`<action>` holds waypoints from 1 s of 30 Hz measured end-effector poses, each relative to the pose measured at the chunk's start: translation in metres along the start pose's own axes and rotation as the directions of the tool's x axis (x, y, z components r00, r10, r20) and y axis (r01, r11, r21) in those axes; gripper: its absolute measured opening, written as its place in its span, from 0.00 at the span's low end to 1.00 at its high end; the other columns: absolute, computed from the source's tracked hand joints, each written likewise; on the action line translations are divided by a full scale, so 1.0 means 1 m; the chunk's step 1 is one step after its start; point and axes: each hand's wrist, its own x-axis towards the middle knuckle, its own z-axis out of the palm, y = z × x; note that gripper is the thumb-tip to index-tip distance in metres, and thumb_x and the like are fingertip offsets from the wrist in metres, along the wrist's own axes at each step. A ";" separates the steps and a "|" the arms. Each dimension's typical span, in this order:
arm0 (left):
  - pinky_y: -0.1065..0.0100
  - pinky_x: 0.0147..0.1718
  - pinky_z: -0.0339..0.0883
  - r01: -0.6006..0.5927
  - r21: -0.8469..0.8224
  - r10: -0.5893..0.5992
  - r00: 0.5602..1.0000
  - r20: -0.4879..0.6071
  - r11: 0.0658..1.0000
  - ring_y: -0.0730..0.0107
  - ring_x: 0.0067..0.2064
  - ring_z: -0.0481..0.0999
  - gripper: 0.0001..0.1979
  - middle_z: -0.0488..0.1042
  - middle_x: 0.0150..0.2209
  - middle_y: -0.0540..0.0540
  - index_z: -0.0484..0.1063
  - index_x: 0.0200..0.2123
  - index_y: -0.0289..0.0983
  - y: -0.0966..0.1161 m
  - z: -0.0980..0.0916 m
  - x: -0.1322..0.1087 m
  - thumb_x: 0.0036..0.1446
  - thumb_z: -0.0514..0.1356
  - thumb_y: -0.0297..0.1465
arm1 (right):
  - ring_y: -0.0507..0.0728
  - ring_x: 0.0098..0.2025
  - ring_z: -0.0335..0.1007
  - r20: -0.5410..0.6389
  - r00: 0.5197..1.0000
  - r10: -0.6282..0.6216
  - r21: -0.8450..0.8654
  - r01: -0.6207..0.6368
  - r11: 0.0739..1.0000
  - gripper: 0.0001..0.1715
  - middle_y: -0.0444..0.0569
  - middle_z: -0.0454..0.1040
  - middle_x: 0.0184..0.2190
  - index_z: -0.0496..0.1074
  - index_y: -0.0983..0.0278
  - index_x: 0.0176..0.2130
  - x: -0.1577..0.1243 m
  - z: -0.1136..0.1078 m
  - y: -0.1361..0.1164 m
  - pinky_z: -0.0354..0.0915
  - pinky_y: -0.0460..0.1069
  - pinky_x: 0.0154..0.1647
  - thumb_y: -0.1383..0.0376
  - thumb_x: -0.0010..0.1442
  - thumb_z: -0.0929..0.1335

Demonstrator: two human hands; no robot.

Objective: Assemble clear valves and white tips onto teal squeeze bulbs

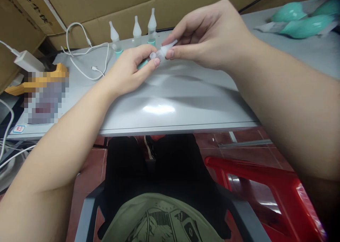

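Observation:
My left hand (135, 66) is closed around a small clear plastic body (154, 55) with a teal base (142, 64), held tilted above the table. From the right, my right hand (202, 40) pinches a white tapered nozzle (167, 48) between thumb and fingers. The nozzle meets the clear body; whether it is fully seated I cannot tell. Just behind the hands stand several similar pieces with white nozzles: a left one (114, 32), a middle one (136, 29) and a right one (152, 22). Their lower parts are clear, with teal showing on two.
Teal bulb-shaped items (305, 26) in clear wrapping lie at the back right. A white cable (87, 52) loops at the back left, near a yellow object (62, 69) and a blurred-out item (45, 100). Cardboard (106, 4) walls the rear. A red stool (255, 167) stands below right.

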 end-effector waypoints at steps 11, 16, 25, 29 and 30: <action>0.59 0.47 0.71 -0.029 -0.018 0.028 0.999 -0.031 0.999 0.56 0.42 0.80 0.12 0.80 0.36 0.45 0.80 0.44 0.41 -0.001 0.003 0.000 0.72 0.57 0.37 | 0.47 0.37 0.78 -0.013 0.999 -0.050 -0.084 0.049 0.995 0.13 0.45 0.84 0.36 0.83 0.69 0.40 -0.009 0.005 -0.005 0.74 0.43 0.40 0.66 0.56 0.83; 0.59 0.46 0.71 -0.038 -0.017 0.037 0.999 -0.033 0.999 0.56 0.41 0.80 0.12 0.80 0.35 0.46 0.80 0.44 0.41 -0.001 0.002 0.000 0.72 0.57 0.37 | 0.45 0.34 0.73 0.005 0.999 -0.050 -0.161 0.050 0.986 0.11 0.43 0.83 0.35 0.85 0.66 0.41 -0.007 0.002 -0.006 0.69 0.43 0.35 0.66 0.57 0.82; 0.58 0.45 0.71 -0.056 -0.009 0.056 0.998 0.008 0.998 0.55 0.41 0.80 0.12 0.80 0.37 0.44 0.79 0.44 0.40 -0.002 0.003 0.000 0.72 0.57 0.37 | 0.44 0.34 0.69 0.038 0.999 0.002 -0.317 0.010 0.948 0.13 0.42 0.81 0.34 0.87 0.67 0.44 -0.012 -0.002 -0.015 0.66 0.42 0.37 0.65 0.59 0.81; 0.58 0.45 0.70 -0.042 0.003 0.042 0.999 0.017 0.999 0.55 0.41 0.79 0.12 0.79 0.37 0.44 0.79 0.44 0.40 -0.002 0.004 -0.001 0.72 0.57 0.38 | 0.43 0.34 0.68 0.041 0.999 0.011 -0.346 0.004 0.938 0.12 0.41 0.81 0.33 0.87 0.67 0.45 -0.014 -0.002 -0.017 0.65 0.41 0.36 0.67 0.60 0.80; 0.58 0.46 0.70 -0.036 0.009 0.035 0.999 0.020 0.999 0.55 0.42 0.79 0.12 0.80 0.37 0.44 0.79 0.44 0.40 -0.002 0.004 -0.001 0.72 0.57 0.38 | 0.43 0.33 0.68 0.045 0.999 0.008 -0.353 0.008 0.936 0.12 0.40 0.80 0.33 0.87 0.66 0.45 -0.014 -0.003 -0.017 0.64 0.41 0.35 0.67 0.60 0.80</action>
